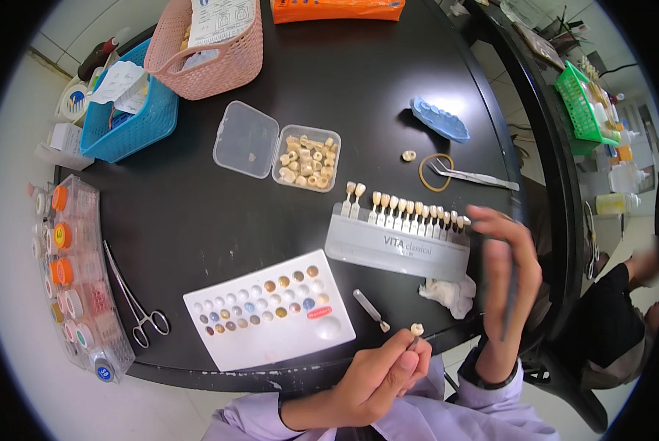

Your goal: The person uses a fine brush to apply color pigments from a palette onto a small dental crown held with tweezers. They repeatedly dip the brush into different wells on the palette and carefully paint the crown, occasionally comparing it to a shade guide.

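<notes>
My left hand (381,375) is closed in a pinch at the table's front edge. A cream tooth crown (417,328) stands above its fingertips on a short dark stem. My right hand (507,272) is raised by the right end of the tooth shade guide (396,250), its fingers smeared by motion. A thin dark streak runs along that palm, perhaps a slim tool; I cannot make it out. Several tooth-coloured tabs stand in a row in the guide's grey holder. One loose shade tab (371,309) lies between the guide and my left hand.
A white stain palette (271,351), scissor-handled forceps (132,303) and a rack of jars (87,287) lie left. Behind are a clear box of crowns (307,159) and pink (219,73) and blue (142,121) baskets. Tweezers (484,178), a rubber band (422,175), a blue mould (440,120) and cotton (451,295) lie right.
</notes>
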A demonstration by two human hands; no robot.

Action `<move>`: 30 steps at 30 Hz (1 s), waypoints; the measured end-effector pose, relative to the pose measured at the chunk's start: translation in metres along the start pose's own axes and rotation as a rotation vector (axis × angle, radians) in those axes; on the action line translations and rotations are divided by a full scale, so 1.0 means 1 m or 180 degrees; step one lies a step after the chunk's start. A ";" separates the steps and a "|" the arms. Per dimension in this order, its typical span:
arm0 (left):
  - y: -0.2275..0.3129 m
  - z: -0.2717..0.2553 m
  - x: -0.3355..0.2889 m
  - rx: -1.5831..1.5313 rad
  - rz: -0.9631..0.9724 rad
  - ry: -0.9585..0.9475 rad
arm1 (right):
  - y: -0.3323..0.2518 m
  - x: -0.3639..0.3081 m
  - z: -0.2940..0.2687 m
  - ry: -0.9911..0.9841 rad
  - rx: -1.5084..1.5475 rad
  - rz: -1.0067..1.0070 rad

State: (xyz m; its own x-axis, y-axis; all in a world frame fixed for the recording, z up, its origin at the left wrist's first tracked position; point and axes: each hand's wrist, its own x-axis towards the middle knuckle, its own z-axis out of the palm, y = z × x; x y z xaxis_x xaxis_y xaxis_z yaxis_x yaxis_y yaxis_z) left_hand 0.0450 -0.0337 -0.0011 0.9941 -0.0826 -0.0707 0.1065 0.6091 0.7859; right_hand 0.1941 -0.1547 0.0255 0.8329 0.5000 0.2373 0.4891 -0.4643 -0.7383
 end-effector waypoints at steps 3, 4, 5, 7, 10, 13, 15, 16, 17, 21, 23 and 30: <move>0.004 0.007 0.002 0.0027 0.0049 0.0286 | -0.016 0.015 0.016 -0.0435 -0.0560 -0.0312; 0.005 0.007 0.002 -0.0007 0.0024 0.0267 | -0.017 0.015 0.015 -0.0450 -0.0578 -0.0306; 0.006 0.007 0.002 -0.0043 -0.0001 0.0248 | -0.018 0.016 0.014 -0.0466 -0.0599 -0.0299; 0.005 0.008 0.002 -0.0062 -0.0021 0.0249 | -0.015 0.018 0.013 -0.0561 -0.0524 -0.0254; 0.005 0.008 0.003 -0.0007 -0.0016 0.0221 | -0.011 0.021 0.011 -0.0714 -0.0442 -0.0254; 0.006 0.007 0.005 0.0070 -0.0026 0.0163 | -0.012 0.020 0.012 -0.0624 -0.0075 -0.0122; 0.005 0.005 0.005 0.0117 -0.0039 0.0123 | -0.008 0.018 0.014 -0.0490 0.0036 -0.0294; 0.004 0.003 0.004 0.0131 -0.0032 0.0018 | -0.006 0.016 0.015 -0.0426 0.0092 -0.0374; 0.001 0.001 0.003 0.0143 -0.0025 -0.0087 | -0.004 0.015 0.017 -0.0377 0.0176 -0.0377; -0.003 -0.001 0.003 0.0174 0.0137 -0.0103 | 0.005 0.012 0.022 -0.0267 0.0480 -0.0409; -0.005 -0.002 0.004 0.0100 0.0138 -0.0146 | 0.009 0.012 0.023 -0.0225 0.0500 -0.0490; -0.010 0.001 0.003 0.0050 0.0420 0.0018 | 0.014 0.013 0.025 -0.0089 0.0455 -0.0747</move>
State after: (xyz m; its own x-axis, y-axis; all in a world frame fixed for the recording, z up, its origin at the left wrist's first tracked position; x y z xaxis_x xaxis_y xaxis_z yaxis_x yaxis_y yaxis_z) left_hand 0.0469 -0.0408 -0.0087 0.9995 0.0019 0.0306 -0.0256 0.6019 0.7981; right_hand 0.2049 -0.1363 0.0022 0.6926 0.6027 0.3964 0.6248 -0.2265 -0.7472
